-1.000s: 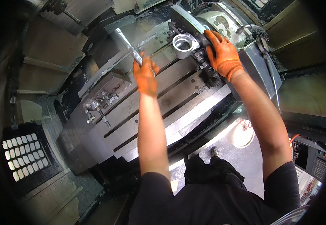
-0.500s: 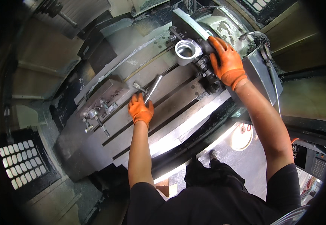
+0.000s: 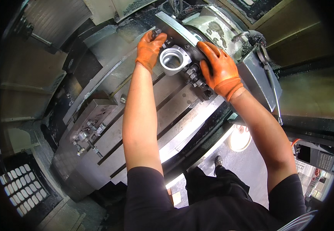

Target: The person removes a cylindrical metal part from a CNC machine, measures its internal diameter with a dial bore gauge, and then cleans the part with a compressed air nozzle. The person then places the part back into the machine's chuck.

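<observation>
My left hand (image 3: 148, 49) is curled at the upper left edge of the ring (image 3: 172, 59), fingers bent onto the dark clamp hardware at its 10 o'clock; whether that grip has closed on a bolt or only presses there I cannot tell. My right hand (image 3: 217, 69) lies spread over the clamps (image 3: 196, 77) at the ring's 3 o'clock, fingers apart and flat, pinching nothing. Both hands wear orange gloves.

The ring is a pale round metal part with a wide bore, seated between my hands against a grey plate (image 3: 178, 29) at the far end of the desk (image 3: 167, 111), the slotted machine bed. It sits square and looks held by the clamps on either side.

Judging from this, the part is already placed in its fixture, and what is in hand is the work on the clamps around it; I see no tool in either hand, so tightening or loosening by wrench looks not yet done.

Further out, at 8 o'clock on the desk, a steel block (image 3: 94, 115) stands with loose bolts (image 3: 86, 136) beside it, well apart from the ring. At 3 o'clock a long wrench (image 3: 271, 82) hangs on a tilted tray. Beyond the desk's near edge is the floor (image 3: 247, 169).
</observation>
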Tool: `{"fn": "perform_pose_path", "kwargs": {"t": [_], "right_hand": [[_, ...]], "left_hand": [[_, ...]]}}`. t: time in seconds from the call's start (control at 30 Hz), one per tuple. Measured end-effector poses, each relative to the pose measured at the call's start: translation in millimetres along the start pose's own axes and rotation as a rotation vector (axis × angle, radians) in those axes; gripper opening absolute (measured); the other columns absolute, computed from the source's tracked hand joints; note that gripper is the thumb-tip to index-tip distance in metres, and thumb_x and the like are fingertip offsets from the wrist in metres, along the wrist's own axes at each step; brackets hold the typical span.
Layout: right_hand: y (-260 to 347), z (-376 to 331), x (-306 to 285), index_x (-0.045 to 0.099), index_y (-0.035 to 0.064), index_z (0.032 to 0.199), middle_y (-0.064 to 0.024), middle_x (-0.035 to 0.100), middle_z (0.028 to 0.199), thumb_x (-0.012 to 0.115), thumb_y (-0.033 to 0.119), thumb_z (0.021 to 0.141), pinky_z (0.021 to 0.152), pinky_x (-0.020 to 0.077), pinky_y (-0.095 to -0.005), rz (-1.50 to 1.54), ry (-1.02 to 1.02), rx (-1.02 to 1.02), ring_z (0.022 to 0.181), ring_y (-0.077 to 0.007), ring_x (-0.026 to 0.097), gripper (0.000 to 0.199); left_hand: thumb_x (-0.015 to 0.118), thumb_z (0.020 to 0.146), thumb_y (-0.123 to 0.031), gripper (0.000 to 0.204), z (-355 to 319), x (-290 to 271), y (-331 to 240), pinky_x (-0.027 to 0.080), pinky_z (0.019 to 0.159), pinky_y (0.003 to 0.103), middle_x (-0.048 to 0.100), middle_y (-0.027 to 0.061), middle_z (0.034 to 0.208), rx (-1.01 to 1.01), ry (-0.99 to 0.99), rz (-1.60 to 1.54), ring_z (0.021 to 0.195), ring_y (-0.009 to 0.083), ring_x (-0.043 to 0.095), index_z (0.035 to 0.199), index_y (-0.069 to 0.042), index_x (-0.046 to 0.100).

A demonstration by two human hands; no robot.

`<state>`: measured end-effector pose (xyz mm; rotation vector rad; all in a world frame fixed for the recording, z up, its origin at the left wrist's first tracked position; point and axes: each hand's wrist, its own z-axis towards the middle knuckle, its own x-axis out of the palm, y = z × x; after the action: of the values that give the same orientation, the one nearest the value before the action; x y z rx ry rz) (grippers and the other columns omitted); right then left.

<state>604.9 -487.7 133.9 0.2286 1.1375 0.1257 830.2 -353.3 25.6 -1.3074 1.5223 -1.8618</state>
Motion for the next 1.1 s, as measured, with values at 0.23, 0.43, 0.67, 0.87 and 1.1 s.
{"fn": "perform_pose_path", "kwargs": {"t": [0.23,0.43,0.67,0.87,1.1], "right_hand": [[-2,1,0,0.052,0.0129,0.144,-0.0166,0.062,0.14,0.065,0.012,0.093,0.1,0.0517,-0.0519,0.01,-0.014,-0.012,0.114,-0.0444,0.063,0.053],[-4,-1,3,0.056,0.0109,0.145,-0.0181,0.063,0.139,0.065,0.014,0.094,0.102,0.0524,-0.0494,-0.02,-0.021,0.025,0.12,-0.043,0.063,0.052],[-6,-2,4,0.056,0.0107,0.145,-0.0188,0.063,0.14,0.065,0.015,0.095,0.103,0.0519,-0.0499,-0.017,-0.042,0.004,0.12,-0.0436,0.062,0.052],[-4,-2,2,0.052,0.0131,0.146,-0.0173,0.06,0.143,0.062,0.015,0.096,0.1,0.0524,-0.0518,-0.02,-0.016,0.013,0.113,-0.0438,0.064,0.05],[-1,-4,0,0.057,0.0105,0.144,-0.0173,0.062,0.141,0.065,0.014,0.094,0.101,0.0526,-0.0494,0.027,-0.014,0.023,0.117,-0.0424,0.063,0.051]], "left_hand": [[0.067,0.102,-0.038,0.052,-58,-24,45,0.054,0.093,0.031,0.069,0.0094,0.121,0.084,-0.098,-0.199,0.103,0.0174,0.069,0.136,0.001,0.059],[0.054,0.094,-0.081,0.085,-167,74,88,0.055,0.095,0.049,0.066,0.014,0.115,-0.482,-0.084,-0.559,0.104,0.032,0.07,0.136,-0.007,0.053],[0.051,0.1,-0.073,0.079,-185,107,61,0.051,0.106,0.05,0.068,0.0146,0.116,-0.505,-0.086,-0.768,0.117,0.0338,0.066,0.136,-0.002,0.053],[0.052,0.1,-0.072,0.082,-196,98,51,0.054,0.091,0.039,0.073,0.0146,0.113,-0.506,-0.078,-0.416,0.101,0.0268,0.071,0.142,-0.002,0.049],[0.081,0.089,-0.014,0.081,-146,30,50,0.047,0.109,0.039,0.052,0.0192,0.146,0.377,-0.228,0.475,0.134,0.0267,0.052,0.154,0.003,0.036]]}}
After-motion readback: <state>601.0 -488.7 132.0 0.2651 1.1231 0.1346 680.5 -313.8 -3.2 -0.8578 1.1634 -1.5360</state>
